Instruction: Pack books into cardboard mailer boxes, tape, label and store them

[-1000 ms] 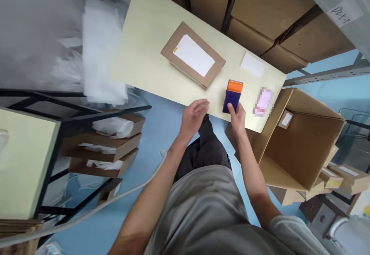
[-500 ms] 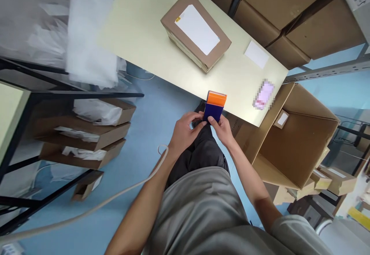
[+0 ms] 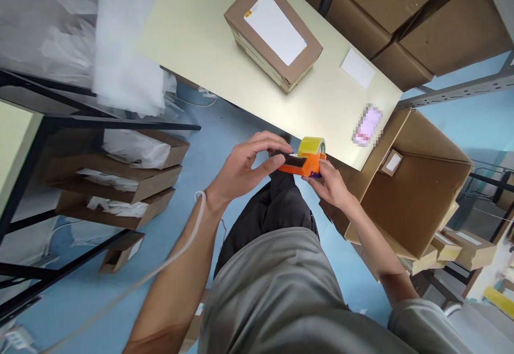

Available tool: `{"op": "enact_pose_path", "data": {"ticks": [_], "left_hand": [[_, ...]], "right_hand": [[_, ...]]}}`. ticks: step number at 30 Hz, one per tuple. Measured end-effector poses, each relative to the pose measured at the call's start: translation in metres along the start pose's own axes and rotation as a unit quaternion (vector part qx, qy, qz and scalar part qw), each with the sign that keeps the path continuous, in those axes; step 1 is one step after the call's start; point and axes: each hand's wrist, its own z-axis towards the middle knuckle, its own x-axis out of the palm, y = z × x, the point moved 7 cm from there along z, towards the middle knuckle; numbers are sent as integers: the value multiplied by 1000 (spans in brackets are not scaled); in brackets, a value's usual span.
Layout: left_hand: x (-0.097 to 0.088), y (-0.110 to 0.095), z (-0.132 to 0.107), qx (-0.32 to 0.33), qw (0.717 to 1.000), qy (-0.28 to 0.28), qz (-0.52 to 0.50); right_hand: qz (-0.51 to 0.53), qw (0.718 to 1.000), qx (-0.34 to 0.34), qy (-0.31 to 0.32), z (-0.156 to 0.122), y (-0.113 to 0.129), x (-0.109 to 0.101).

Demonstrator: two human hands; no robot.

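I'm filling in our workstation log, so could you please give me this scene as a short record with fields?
Object in hand: orange tape dispenser, with a yellow tape roll at its far side
Right hand: holds the dispenser's right end
Left hand: at its dark left end; firmness of grip unclear
On the table: labelled carton, white sheet, pixelated pinkish item
Right of the table: large open box
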Motion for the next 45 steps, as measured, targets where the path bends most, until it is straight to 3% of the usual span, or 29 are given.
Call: {"op": "enact_pose_path", "data": {"ticks": [7,14,18,29,39,45], "left_hand": [[7,-51,-29,124,976,-28,175],[10,-69,-44,201,925,-26,321],[6,-63,-46,211,916,-15,341],[-2,-20,-36,187,921,0,341],[2,-16,-18,159,931,-11,329],[7,-10,-5,151,936,13,319]], "right_hand": [[-42,998,-43,8,-11,16,-13],[-70,996,-43,28,-13,24,-6],[-82,995,-44,33,-11,29,-2],[-112,992,-5,61,-8,18,13],[-119,991,8,59,2,15,3],[-114,991,14,62,7,10,1]]}}
